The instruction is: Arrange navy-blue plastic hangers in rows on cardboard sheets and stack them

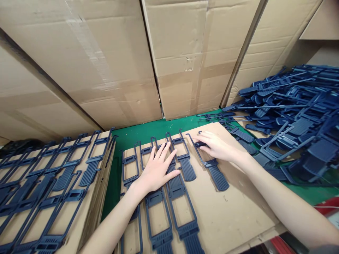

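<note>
Dark blue plastic frames with ribbed paddles lie in rows on a cardboard sheet (225,211). My left hand (158,168) rests with spread fingers over the frames in the middle of the sheet, hiding parts of them. To its right, my right hand (212,144) has its fingers bent around the upper part of a separate frame (217,177), whose ribbed end points toward me. Another frame (187,169) lies between the two hands, its hooked end toward the boxes.
A second cardboard stack (96,197) at the left bears rows of similar frames. A large tangled pile of frames (299,116) is at the right. Tall cardboard boxes (190,60) stand behind the green surface (140,129).
</note>
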A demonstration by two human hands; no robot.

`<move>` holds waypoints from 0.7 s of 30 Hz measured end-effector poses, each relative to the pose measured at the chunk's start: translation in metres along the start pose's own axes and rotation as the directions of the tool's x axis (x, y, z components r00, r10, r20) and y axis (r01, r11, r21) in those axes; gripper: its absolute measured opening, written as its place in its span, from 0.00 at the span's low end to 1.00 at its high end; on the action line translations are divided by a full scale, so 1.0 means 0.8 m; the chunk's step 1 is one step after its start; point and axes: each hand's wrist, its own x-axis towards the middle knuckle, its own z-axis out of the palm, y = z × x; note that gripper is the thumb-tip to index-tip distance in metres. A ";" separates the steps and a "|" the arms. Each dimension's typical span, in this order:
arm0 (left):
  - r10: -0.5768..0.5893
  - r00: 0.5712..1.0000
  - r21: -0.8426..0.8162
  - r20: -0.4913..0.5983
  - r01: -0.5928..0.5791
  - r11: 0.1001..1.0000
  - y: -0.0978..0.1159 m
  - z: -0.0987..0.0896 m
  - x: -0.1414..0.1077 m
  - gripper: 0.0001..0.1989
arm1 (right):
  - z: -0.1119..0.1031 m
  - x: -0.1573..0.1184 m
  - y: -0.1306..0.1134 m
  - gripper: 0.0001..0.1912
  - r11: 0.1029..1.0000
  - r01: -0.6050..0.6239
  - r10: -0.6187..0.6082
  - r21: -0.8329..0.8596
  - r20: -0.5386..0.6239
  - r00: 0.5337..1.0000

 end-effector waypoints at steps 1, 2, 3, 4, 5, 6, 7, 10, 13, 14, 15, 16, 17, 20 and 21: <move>0.001 1.000 -0.003 -0.004 -0.001 1.000 0.000 0.000 0.000 0.36 | -0.002 0.000 -0.003 0.26 1.000 0.000 0.000 0.025 -0.022 1.000; 0.001 1.000 -0.005 -0.006 -0.001 1.000 0.000 0.000 0.000 0.36 | -0.004 0.001 -0.006 0.27 0.999 0.002 0.000 0.053 -0.043 0.999; 0.002 1.000 -0.006 -0.008 -0.002 1.000 0.000 0.000 0.000 0.35 | -0.008 0.002 -0.011 0.27 0.996 0.008 -0.003 0.089 -0.064 0.998; 0.003 1.000 -0.007 -0.009 -0.003 1.000 0.000 0.000 0.000 0.35 | -0.012 0.003 -0.016 0.25 0.991 0.017 -0.006 0.135 -0.084 0.996; 0.004 1.000 -0.006 -0.008 -0.004 1.000 0.000 0.001 0.000 0.35 | -0.017 0.004 -0.021 0.22 0.980 0.024 -0.005 0.195 -0.100 0.995; 0.003 1.000 -0.004 -0.008 -0.003 1.000 0.000 0.001 0.000 0.36 | -0.020 0.005 -0.025 0.19 0.962 0.027 0.004 0.272 -0.112 0.994; 0.003 1.000 -0.002 -0.008 -0.003 1.000 0.000 0.002 0.000 0.36 | -0.023 0.006 -0.028 0.17 0.932 0.023 0.021 0.361 -0.118 0.993; 0.006 1.000 -0.003 -0.014 -0.006 1.000 0.000 0.002 0.000 0.36 | -0.025 0.007 -0.026 0.13 0.820 -0.015 0.082 0.572 -0.092 0.992; 0.012 1.000 -0.010 -0.026 -0.012 1.000 -0.001 0.002 -0.001 0.35 | -0.019 0.006 -0.009 0.13 0.837 -0.071 0.133 0.542 -0.078 0.988; 0.011 1.000 -0.009 -0.026 -0.011 1.000 -0.001 0.002 -0.001 0.35 | -0.016 0.005 -0.002 0.14 0.865 -0.096 0.154 0.492 -0.079 0.985; 0.009 1.000 -0.007 -0.025 -0.009 1.000 -0.001 0.001 -0.001 0.35 | -0.014 0.003 0.006 0.16 0.894 -0.122 0.175 0.430 -0.084 0.981; 0.007 1.000 -0.005 -0.023 -0.007 1.000 -0.001 0.001 -0.001 0.35 | -0.013 0.002 0.012 0.16 0.920 -0.146 0.193 0.363 -0.096 0.976; 0.004 1.000 -0.003 -0.021 -0.004 1.000 -0.001 0.001 -0.001 0.35 | -0.012 0.000 0.018 0.16 0.941 -0.165 0.206 0.295 -0.116 0.972; 0.000 1.000 0.002 -0.018 0.000 1.000 0.000 0.001 -0.001 0.35 | -0.011 -0.002 0.028 0.14 0.978 -0.153 0.178 0.141 -0.185 0.966; -0.001 1.000 0.003 -0.016 0.001 1.000 0.000 0.001 -0.001 0.35 | -0.011 -0.002 0.028 0.14 0.984 -0.130 0.151 0.122 -0.182 0.972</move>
